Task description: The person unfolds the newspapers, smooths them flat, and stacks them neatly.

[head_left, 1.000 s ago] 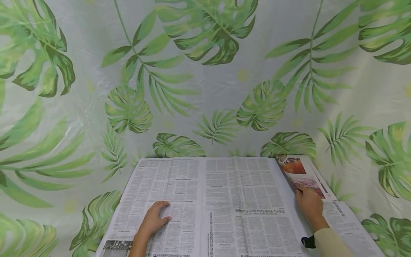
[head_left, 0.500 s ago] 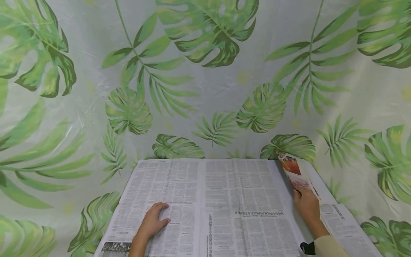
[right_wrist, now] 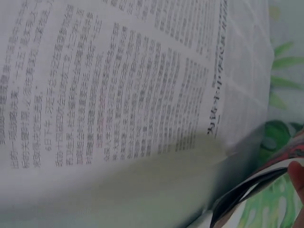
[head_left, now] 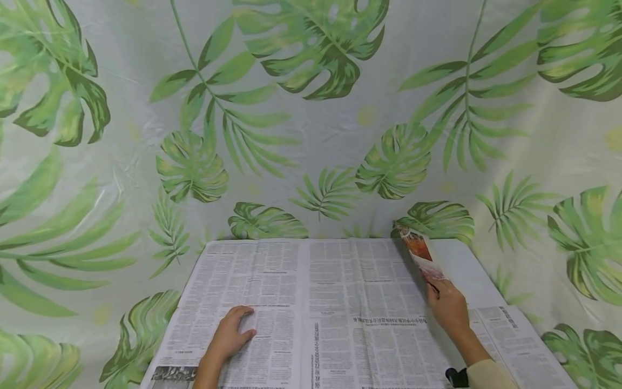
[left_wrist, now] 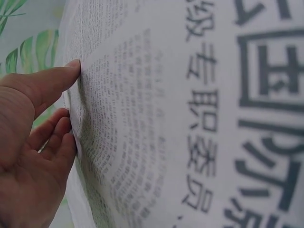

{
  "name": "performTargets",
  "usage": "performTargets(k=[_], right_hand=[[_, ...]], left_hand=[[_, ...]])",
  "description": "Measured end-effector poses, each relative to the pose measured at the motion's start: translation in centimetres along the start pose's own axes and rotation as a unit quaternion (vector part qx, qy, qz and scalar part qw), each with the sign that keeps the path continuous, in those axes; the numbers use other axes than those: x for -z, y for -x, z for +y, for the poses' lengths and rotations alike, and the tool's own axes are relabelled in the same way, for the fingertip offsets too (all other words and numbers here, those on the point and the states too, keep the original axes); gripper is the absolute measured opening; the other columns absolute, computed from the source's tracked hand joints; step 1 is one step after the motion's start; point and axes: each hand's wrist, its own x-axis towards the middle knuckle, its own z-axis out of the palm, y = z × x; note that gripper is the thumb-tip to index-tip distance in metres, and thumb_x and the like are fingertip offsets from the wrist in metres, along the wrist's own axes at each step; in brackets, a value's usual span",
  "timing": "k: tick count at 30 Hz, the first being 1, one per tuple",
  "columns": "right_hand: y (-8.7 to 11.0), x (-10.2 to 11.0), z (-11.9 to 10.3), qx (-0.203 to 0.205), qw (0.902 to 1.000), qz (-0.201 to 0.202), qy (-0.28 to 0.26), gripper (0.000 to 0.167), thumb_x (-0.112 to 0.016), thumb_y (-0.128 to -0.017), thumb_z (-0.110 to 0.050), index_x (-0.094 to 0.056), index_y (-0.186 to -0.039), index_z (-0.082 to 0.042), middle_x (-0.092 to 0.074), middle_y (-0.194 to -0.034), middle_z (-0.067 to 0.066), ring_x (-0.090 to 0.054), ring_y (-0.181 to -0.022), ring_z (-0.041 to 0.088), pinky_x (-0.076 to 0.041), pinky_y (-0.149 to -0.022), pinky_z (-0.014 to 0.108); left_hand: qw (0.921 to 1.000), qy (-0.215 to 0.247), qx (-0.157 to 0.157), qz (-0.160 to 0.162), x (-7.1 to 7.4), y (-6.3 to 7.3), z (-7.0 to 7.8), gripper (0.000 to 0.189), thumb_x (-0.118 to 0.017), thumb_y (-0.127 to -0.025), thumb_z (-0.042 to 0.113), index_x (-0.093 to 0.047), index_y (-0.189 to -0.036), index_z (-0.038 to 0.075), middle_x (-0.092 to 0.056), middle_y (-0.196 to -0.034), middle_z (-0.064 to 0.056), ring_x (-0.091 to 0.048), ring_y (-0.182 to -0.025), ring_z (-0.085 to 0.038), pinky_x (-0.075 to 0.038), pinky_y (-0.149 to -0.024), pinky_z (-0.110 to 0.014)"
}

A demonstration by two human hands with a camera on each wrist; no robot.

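My right hand point(head_left: 448, 307) grips the near end of a thin magazine point(head_left: 419, 249) with food-coloured pictures, tilted up at the right part of the table. In the right wrist view the magazine's layered page edges point(right_wrist: 247, 186) show at lower right, with one digit against them. My left hand point(head_left: 229, 336) rests on the left part of a spread newspaper point(head_left: 335, 302), thumb and fingers apart and relaxed. In the left wrist view the left fingertips point(left_wrist: 72, 66) touch the printed sheet point(left_wrist: 118, 118) and hold nothing.
Several newspaper sheets cover the table, and another sheet point(head_left: 510, 335) lies at the right. A bare white surface point(head_left: 459, 267) shows at the back right. A leaf-patterned curtain point(head_left: 311, 135) hangs close behind the table's far edge.
My right hand has lifted the magazine off the back right corner, tilted it and carried it left, uncovering the white surface beneath. The left hand stays in place.
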Motion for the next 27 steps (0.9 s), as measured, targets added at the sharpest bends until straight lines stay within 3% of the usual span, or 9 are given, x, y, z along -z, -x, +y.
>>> performTargets(k=[10,17,27], right_hand=[[-0.2,-0.4,-2.7,0.048,0.9988,0.006,0.001,0.027,-0.080,-0.078,0.005,-0.079,-0.105,0.002,-0.072,-0.090,0.018,-0.071,-0.080,0.036,-0.057,-0.065,0.051],[0.1,-0.9,-5.8,0.070,0.9972,-0.025,0.005,0.026,-0.082,-0.076,0.000,-0.079,-0.102,0.001,-0.072,-0.087,0.016,-0.070,-0.074,0.033,-0.057,-0.061,0.049],[1.0,-2.1,-9.6,0.092,0.9950,-0.033,-0.023,0.024,-0.086,-0.074,0.000,-0.079,-0.097,-0.001,-0.071,-0.085,0.011,-0.068,-0.069,0.023,-0.057,-0.057,0.040]], left_hand=[[1.0000,0.007,-0.002,0.004,-0.1,0.1,0.6,0.059,-0.086,-0.078,0.012,-0.066,-0.133,0.011,-0.057,-0.145,-0.015,-0.050,-0.139,-0.043,-0.038,-0.115,-0.061],[0.9998,-0.004,-0.009,0.017,-0.4,0.1,1.1,0.063,-0.086,-0.077,0.010,-0.064,-0.136,0.010,-0.058,-0.144,-0.015,-0.051,-0.138,-0.041,-0.039,-0.115,-0.059],[0.9985,0.013,-0.041,0.034,-2.3,0.9,2.9,0.061,-0.085,-0.078,0.010,-0.064,-0.136,0.009,-0.055,-0.147,-0.020,-0.049,-0.138,-0.046,-0.041,-0.112,-0.063]])
